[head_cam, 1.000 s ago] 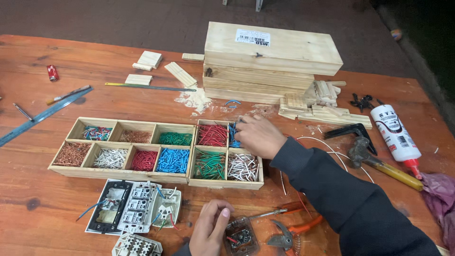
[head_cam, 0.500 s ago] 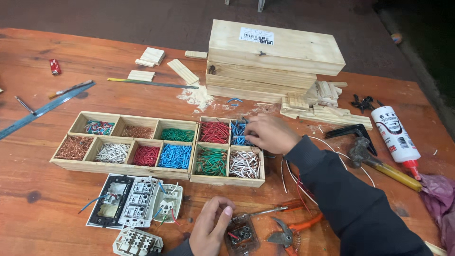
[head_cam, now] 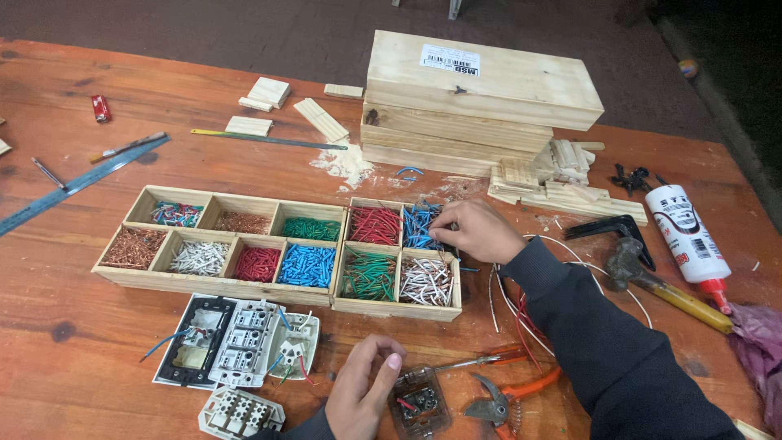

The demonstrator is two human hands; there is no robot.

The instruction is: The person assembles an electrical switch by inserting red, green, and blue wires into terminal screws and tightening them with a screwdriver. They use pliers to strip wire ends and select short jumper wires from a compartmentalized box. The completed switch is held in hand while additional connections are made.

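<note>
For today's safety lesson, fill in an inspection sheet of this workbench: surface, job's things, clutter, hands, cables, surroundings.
Surface: wooden table, sawdust near the planks.
Job's things: small wooden tray of sorted wire pieces; clear socket part.
Clutter: stacked planks, hammer, glue bottle, orange pliers, steel ruler.
Hands: right hand reaching into the blue compartment; left hand on the socket part.
Cables: loose white and red wires.
Surroundings: dark floor.

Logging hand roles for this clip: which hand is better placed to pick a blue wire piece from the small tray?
The right hand, probably. Its fingers already reach into the blue wire compartment. The left hand is down at the small clear component near the table's front edge.
</note>
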